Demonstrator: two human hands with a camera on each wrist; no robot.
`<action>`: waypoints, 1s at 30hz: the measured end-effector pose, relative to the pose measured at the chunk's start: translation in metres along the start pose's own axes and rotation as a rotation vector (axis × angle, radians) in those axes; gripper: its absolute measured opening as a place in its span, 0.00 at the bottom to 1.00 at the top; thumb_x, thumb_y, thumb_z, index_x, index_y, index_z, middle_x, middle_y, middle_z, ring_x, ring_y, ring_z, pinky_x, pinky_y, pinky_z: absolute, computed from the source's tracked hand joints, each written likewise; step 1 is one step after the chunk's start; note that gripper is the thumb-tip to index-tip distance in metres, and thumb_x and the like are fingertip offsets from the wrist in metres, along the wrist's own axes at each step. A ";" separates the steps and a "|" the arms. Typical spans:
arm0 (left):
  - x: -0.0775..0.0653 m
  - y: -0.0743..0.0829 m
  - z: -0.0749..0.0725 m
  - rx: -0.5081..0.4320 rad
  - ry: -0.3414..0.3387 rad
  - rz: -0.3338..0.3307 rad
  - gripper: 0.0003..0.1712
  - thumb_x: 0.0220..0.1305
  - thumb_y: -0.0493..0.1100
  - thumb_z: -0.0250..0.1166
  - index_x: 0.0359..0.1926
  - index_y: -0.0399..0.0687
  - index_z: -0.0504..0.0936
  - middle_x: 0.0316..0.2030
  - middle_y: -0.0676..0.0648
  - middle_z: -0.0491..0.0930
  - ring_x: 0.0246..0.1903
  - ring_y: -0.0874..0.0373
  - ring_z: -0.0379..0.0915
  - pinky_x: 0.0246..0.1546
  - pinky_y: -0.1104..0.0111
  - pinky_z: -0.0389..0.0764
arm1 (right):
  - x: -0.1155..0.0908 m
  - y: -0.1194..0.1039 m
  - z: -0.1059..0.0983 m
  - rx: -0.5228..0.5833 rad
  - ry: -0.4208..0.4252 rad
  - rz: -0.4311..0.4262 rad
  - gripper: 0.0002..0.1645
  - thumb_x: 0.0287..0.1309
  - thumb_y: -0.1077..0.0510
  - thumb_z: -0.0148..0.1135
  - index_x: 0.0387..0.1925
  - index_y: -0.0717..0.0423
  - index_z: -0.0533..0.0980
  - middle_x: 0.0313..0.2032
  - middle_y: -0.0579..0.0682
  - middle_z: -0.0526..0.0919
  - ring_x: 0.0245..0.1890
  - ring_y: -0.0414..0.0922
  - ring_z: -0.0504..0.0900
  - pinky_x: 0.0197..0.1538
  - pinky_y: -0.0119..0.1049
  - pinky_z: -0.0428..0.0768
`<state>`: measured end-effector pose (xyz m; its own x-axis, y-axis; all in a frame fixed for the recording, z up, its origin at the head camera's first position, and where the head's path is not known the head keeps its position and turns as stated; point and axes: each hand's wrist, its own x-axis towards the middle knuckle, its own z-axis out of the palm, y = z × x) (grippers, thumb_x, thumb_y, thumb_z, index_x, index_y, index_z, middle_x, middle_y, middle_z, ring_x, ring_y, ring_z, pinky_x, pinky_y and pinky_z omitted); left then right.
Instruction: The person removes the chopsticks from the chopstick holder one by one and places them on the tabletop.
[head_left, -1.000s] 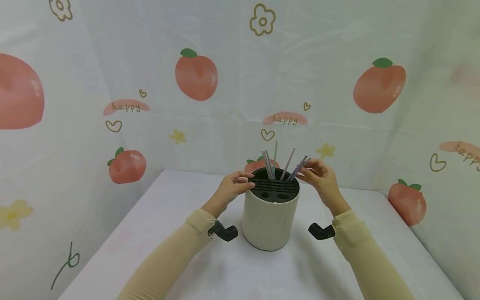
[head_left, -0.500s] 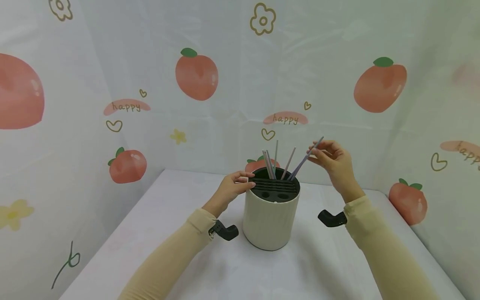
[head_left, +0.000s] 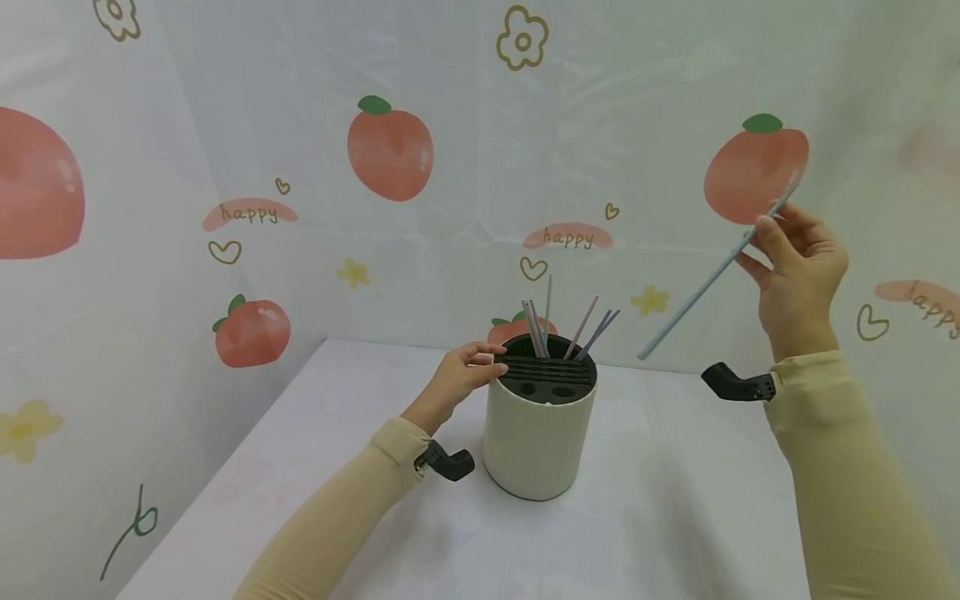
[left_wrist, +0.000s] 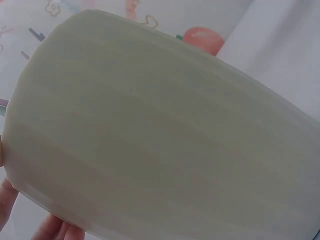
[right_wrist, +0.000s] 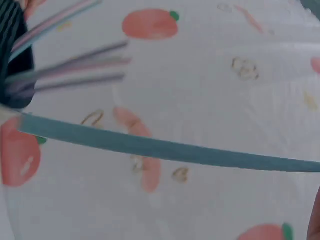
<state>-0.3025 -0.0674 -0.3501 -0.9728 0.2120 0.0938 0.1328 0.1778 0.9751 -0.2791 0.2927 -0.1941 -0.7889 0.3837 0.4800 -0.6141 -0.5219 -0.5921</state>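
My right hand [head_left: 801,271] is raised at the right of the head view and pinches a light blue straw [head_left: 693,298] near its top. The straw slants down to the left, its lower end out of the holder; it crosses the right wrist view too. My left hand [head_left: 453,382] grips the left rim of a cream knife and utensil holder [head_left: 536,450] with a black slotted top [head_left: 547,372]. Several pastel straws [head_left: 596,333] stand in the holder's open back compartment, their lower ends hidden. In the left wrist view the holder's wall [left_wrist: 160,130] fills most of the picture.
The holder stands on a white-covered table [head_left: 637,517]. Behind it hangs a white backdrop [head_left: 465,275] printed with peaches, flowers and hearts. Each wrist carries a small black camera mount, such as the right one [head_left: 738,383].
My right hand has drawn the blue straw up out of the holder and carried it up and right. The left hand stays on the rim, and the holder stands where it was.
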 end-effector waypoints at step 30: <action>0.000 0.001 -0.002 0.002 -0.015 -0.023 0.19 0.60 0.45 0.68 0.53 0.52 0.82 0.58 0.39 0.73 0.55 0.47 0.73 0.58 0.50 0.73 | -0.101 0.203 -0.155 -1.038 -0.215 0.688 0.26 0.60 0.64 0.63 0.55 0.79 0.70 0.29 0.46 0.84 0.26 0.35 0.81 0.30 0.30 0.83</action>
<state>-0.3022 -0.0690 -0.3492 -0.9726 0.2223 0.0686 0.1112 0.1850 0.9764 -0.3280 0.2662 -0.4632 -0.9919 0.0886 -0.0906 0.1142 0.3155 -0.9420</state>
